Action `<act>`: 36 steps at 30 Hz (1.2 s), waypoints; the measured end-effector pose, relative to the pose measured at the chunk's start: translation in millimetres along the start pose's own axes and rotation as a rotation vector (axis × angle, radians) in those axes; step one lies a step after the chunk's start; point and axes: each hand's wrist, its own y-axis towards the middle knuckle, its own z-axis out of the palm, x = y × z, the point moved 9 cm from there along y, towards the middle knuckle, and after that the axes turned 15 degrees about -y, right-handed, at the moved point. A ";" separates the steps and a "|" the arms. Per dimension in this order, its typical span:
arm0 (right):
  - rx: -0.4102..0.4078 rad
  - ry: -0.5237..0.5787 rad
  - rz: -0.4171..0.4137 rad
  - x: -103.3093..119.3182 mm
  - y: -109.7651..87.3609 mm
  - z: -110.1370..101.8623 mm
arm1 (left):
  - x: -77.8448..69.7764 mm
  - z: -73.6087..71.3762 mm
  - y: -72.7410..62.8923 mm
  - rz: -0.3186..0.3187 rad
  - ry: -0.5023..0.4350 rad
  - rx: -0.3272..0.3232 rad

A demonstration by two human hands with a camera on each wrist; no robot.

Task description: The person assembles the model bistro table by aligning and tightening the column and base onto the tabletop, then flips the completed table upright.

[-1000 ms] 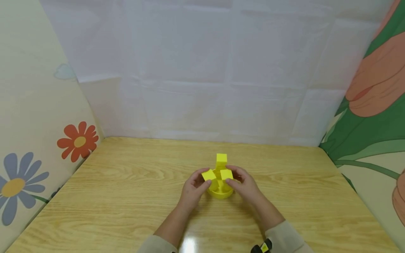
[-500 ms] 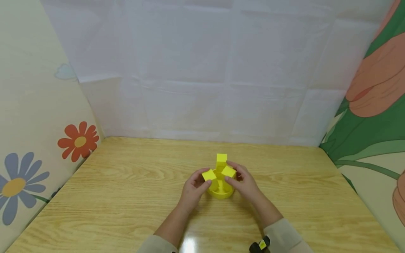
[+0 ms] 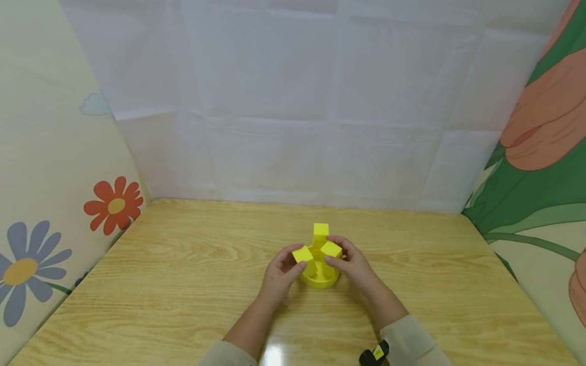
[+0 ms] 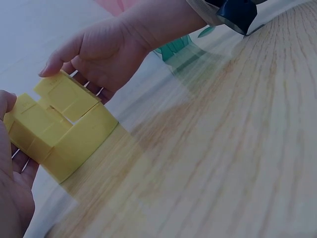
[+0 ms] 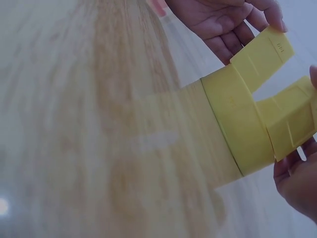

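A round yellow base [image 3: 319, 283] with a low rim stands on the wooden table. Three yellow blocks with square tops rise from it. My left hand [image 3: 276, 275] pinches the left block [image 3: 302, 254] between thumb and fingers. On the other side, my right hand [image 3: 358, 269] holds the right block [image 3: 331, 249] the same way, thumb in front and fingers behind. The back block [image 3: 321, 231] stands upright, untouched by either thumb. In the right wrist view, small raised marks show on one block [image 5: 265, 57]. Both gripped blocks sit at the rim of the base [image 4: 81, 141].
The wooden table [image 3: 183, 254] runs back to a white sheet [image 3: 293, 101] hung behind it. Flower-printed walls [image 3: 46, 152] flank both sides. A dark strapped device [image 3: 374, 353] is at the right sleeve.
The right block has turned and shifted slightly to the right under my right hand, opening a wider gap to the left block. My left hand has kept its place on the left block.
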 end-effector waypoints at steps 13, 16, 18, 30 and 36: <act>-0.068 0.042 0.029 -6.1 4.5 -4.9 | 3.9 -1.4 1.0 -0.015 -0.011 0.004; -0.115 0.042 0.019 -7.2 5.1 -8.0 | 3.9 -1.3 0.8 -0.013 -0.001 0.005; -0.138 0.045 0.022 -9.0 5.3 -9.6 | 3.7 -1.3 0.9 -0.008 0.007 0.006; -0.136 0.165 0.047 -17.8 -4.0 -16.1 | 3.0 -2.0 0.9 -0.018 0.010 -0.007; -0.098 0.152 0.051 -19.4 -6.1 -15.1 | 1.6 -1.5 0.6 -0.013 -0.001 -0.011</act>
